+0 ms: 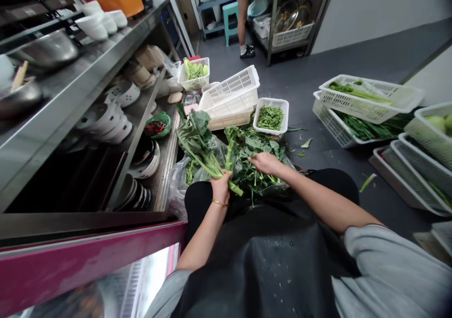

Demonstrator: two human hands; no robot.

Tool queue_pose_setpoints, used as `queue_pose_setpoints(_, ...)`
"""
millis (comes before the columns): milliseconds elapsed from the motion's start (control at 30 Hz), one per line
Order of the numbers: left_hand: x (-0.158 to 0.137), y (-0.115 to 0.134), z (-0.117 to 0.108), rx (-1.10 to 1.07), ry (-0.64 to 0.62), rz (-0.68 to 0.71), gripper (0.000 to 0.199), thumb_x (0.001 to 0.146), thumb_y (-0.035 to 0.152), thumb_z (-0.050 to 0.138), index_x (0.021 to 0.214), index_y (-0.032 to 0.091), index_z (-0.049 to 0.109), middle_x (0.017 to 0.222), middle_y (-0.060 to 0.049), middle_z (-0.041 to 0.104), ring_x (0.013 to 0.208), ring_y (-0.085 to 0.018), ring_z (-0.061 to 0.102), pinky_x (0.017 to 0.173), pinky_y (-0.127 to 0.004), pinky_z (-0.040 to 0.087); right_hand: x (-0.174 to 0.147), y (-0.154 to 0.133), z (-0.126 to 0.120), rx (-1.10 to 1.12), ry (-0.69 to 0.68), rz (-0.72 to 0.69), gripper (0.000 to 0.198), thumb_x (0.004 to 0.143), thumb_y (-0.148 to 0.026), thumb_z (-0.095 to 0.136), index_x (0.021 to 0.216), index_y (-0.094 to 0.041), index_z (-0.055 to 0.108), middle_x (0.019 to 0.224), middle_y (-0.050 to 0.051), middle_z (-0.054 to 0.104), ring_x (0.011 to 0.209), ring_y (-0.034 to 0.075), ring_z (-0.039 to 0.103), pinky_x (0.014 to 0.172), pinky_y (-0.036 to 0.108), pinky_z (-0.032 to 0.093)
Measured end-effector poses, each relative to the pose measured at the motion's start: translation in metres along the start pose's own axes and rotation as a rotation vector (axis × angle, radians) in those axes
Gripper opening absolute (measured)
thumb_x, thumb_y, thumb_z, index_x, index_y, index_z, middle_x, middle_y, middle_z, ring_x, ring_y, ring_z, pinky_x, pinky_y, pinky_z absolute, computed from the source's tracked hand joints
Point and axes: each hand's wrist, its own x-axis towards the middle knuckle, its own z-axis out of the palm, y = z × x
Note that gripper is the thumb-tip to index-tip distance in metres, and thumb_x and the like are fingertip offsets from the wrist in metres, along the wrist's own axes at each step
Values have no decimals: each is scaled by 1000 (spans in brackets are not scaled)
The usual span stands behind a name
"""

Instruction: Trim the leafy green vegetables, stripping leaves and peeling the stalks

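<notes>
My left hand [221, 188], with a gold-coloured bracelet at the wrist, is closed round the lower stem of a leafy green vegetable stalk [206, 162]. Its broad dark leaves [195, 129] spread up and to the left, and the pale cut end pokes out below the hand. To the right, my right hand [266, 162] hovers over a heap of loose green leaves [259, 145], fingers pinched together; what they hold, if anything, is too small to name. A clear plastic bag [179, 180] lies around the heap. Just beyond stands a white basket [285, 120] of cut green pieces.
Stacked white baskets [231, 94] stand ahead, near a basket of pale green vegetables [194, 71]. More vegetable baskets [326, 115] are at right. A steel shelf [81, 87] with bowls runs along the left. A person's leg [243, 21] shows at the back.
</notes>
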Motion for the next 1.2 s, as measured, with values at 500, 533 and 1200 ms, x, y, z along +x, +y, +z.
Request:
queue_pose_setpoints(500, -28, 12, 3, -4, -309, -214, 30, 48, 11, 81, 65, 13, 56, 57, 3, 55, 49, -9, 52, 49, -23, 45, -16, -5, -2, -160, 355, -330, 27, 85, -18, 38, 93, -10, 62, 84, 13, 64, 74, 19, 57, 60, 26, 34)
queue_pose_setpoints(533, -28, 14, 5, -30, -325, -276, 30, 48, 12, 80, 66, 13, 57, 58, 2, 56, 50, -10, 54, 49, -23, 46, -16, -2, 0, -147, 359, -384, 27, 86, -18, 38, 92, -10, 63, 82, 12, 63, 74, 18, 57, 61, 26, 35)
queue_pose_setpoints(1200, -24, 28, 3, -64, -226, -222, 28, 51, 18, 78, 69, 14, 57, 59, 2, 55, 52, -11, 55, 51, -25, 45, -21, -14, -10, 167, -33, -412, 26, 91, -24, 43, 97, -17, 67, 80, 4, 70, 68, 13, 60, 62, 20, 41)
